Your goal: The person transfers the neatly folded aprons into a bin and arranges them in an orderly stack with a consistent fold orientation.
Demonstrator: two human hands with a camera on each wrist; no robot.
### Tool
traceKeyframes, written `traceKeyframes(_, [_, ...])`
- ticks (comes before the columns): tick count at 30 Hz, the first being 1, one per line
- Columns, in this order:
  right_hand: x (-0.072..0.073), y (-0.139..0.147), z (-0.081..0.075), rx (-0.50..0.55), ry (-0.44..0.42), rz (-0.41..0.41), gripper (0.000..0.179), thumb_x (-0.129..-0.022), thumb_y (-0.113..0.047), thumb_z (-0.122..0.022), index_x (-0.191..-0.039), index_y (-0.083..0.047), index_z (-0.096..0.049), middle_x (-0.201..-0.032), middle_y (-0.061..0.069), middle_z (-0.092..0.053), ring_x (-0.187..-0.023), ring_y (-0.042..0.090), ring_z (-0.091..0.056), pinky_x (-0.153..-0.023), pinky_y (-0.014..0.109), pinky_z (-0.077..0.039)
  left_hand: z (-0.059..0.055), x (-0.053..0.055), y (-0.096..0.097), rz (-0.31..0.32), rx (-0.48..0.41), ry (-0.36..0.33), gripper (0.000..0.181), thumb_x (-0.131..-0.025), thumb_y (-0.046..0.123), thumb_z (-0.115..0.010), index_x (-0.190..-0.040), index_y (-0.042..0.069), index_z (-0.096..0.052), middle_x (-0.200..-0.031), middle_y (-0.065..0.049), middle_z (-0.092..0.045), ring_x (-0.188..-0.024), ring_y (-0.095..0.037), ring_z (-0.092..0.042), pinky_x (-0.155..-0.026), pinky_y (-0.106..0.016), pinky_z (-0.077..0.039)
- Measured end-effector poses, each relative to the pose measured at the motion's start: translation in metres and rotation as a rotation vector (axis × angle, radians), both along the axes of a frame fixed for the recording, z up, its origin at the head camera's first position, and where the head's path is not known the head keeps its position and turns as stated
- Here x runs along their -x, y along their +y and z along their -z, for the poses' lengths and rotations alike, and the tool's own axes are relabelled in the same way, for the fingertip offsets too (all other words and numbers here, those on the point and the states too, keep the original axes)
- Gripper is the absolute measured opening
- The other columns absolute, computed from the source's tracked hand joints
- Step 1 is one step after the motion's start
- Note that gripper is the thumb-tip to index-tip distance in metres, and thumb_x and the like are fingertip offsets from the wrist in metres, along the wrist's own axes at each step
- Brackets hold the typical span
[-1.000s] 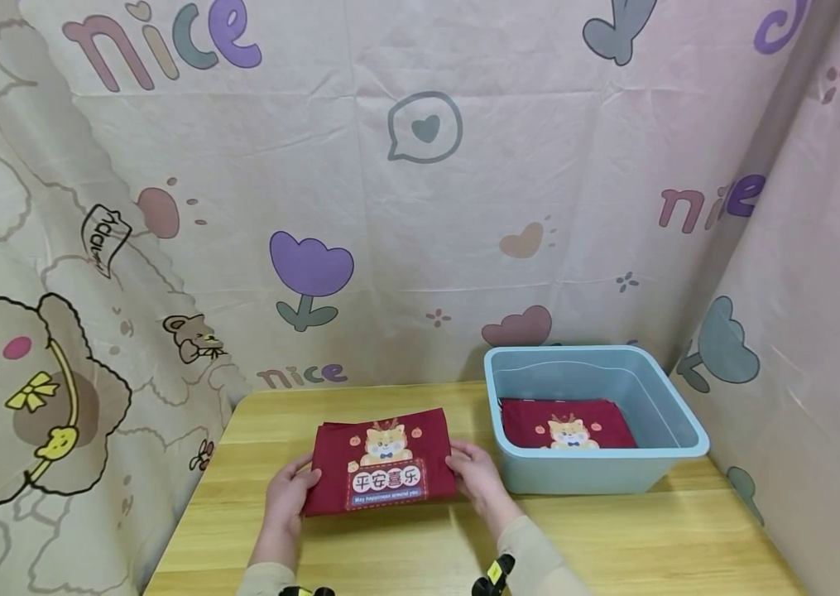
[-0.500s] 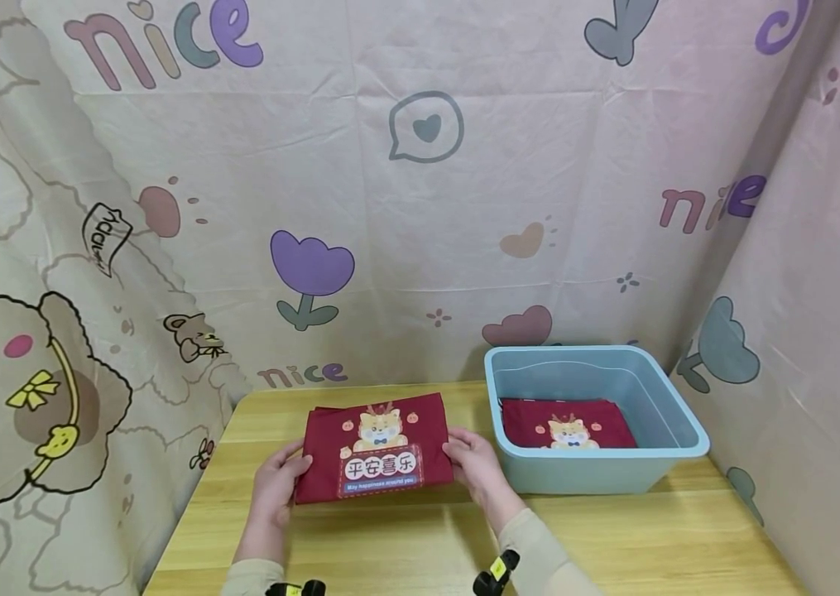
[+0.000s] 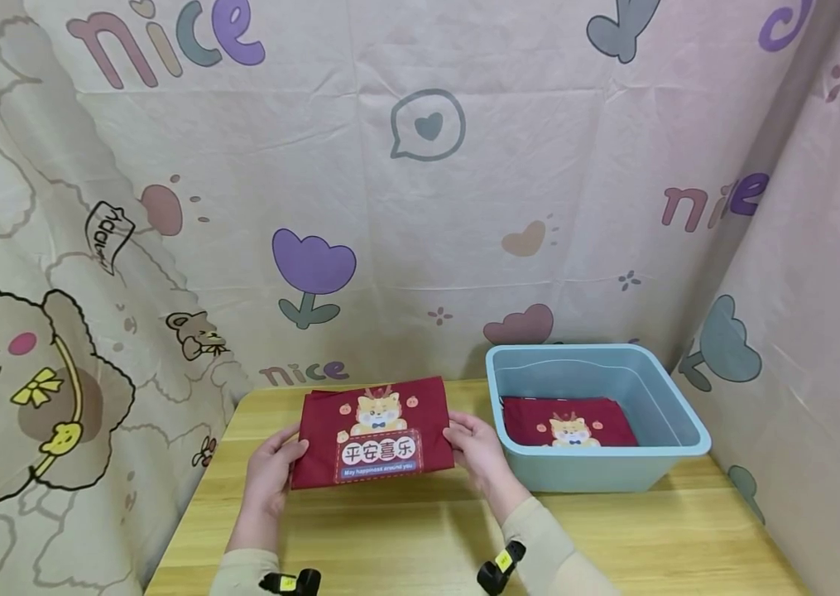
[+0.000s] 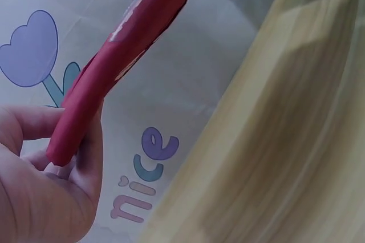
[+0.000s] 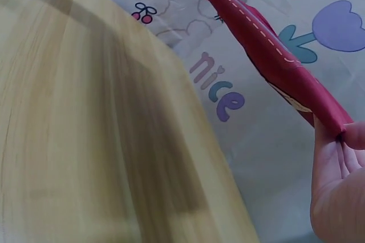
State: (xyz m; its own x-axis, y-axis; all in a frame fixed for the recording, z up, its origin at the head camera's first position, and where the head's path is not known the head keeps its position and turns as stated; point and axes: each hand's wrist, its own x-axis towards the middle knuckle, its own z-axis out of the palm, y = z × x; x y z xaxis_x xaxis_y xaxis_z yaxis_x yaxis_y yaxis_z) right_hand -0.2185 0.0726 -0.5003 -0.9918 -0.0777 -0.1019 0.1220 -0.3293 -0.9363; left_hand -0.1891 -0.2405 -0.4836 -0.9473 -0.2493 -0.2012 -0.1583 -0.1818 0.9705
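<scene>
A folded dark red cloth (image 3: 319, 451) is held up over the table, tilted so that its printed face shows a yellow cartoon animal and lettering. My left hand (image 3: 267, 478) pinches its left edge, thumb on the front and fingers behind, as the left wrist view also shows (image 4: 45, 180). On the opposite edge my right hand (image 3: 481, 455) grips the cloth in the same way. Seen edge-on in the right wrist view, the cloth (image 5: 274, 63) is several layers thick, with a line of pale stitching. Its underside is hidden from the head view.
To the right stands a light blue plastic bin (image 3: 598, 472), close to my right hand. Inside lies another folded red cloth (image 3: 520, 422) with a similar print. The wooden table (image 3: 382, 546) meets a patterned curtain (image 3: 420, 248) at the back and sides.
Both hands have raised the folded cloth and moved it a little away from me and to the left. The bin and the cloth in it have stayed put.
</scene>
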Motion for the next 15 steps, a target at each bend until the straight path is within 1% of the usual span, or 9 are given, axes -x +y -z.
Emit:
traceKeyframes(4, [-0.001,0.002,-0.007,0.013,0.004,0.008,0.044,-0.097,0.005,-0.054,-0.138,0.016,-0.044,-0.117,0.017,-0.067,-0.088,0.014,-0.067,-0.074,0.029,-0.057,-0.004,0.002,0.001,0.009,-0.009,0.006,0.055,-0.097,0.003,-0.058,-0.148,-0.004,-0.04,-0.092,0.006,-0.07,-0.079,-0.008,-0.068,-0.069,-0.03,-0.058])
traceKeyframes(10, [-0.002,0.003,-0.016,0.037,0.005,0.021,0.042,-0.096,0.006,-0.054,-0.137,0.015,-0.045,-0.113,0.014,-0.068,-0.086,0.013,-0.067,-0.072,0.028,-0.057,-0.014,0.003,0.003,0.012,-0.051,0.02,0.054,-0.096,0.001,-0.058,-0.147,-0.005,-0.04,-0.087,0.007,-0.071,-0.077,-0.009,-0.069,-0.067,-0.03,-0.058])
traceKeyframes(15, [-0.003,0.006,-0.029,0.029,0.02,0.023,0.041,-0.096,0.006,-0.054,-0.136,0.014,-0.047,-0.107,0.01,-0.07,-0.084,0.012,-0.068,-0.071,0.027,-0.057,-0.021,0.004,0.003,0.024,-0.062,0.031,0.055,-0.096,0.001,-0.059,-0.147,-0.004,-0.04,-0.088,0.006,-0.07,-0.079,-0.009,-0.068,-0.069,-0.03,-0.058])
